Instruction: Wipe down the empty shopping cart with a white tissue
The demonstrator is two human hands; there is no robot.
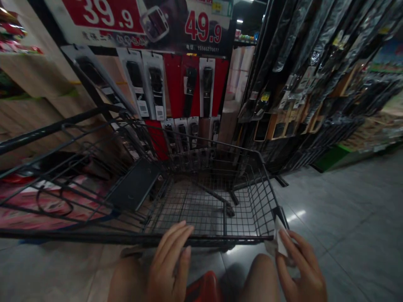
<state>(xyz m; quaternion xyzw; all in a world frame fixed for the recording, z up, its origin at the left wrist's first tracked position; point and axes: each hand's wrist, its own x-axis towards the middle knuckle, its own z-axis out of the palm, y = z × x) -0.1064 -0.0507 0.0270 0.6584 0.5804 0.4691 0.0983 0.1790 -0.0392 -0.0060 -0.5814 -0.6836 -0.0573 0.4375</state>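
Observation:
A dark wire shopping cart (201, 209) stands in front of me, and the part of its basket that shows holds no goods. My right hand (300, 264) pinches a crumpled white tissue (281, 239) beside the cart's near right corner. Close to the near rim, my left hand (171, 262) is raised with its fingers extended and nothing in it. Whether its fingertips touch the rim I cannot tell.
Packaged belts (207, 86) hang on a red-backed rack beneath price signs (201, 27). More plastic-wrapped dark belts hang at the right. Pink boxes (53, 201) lie beyond the cart at left. Between my knees is something red (206, 287).

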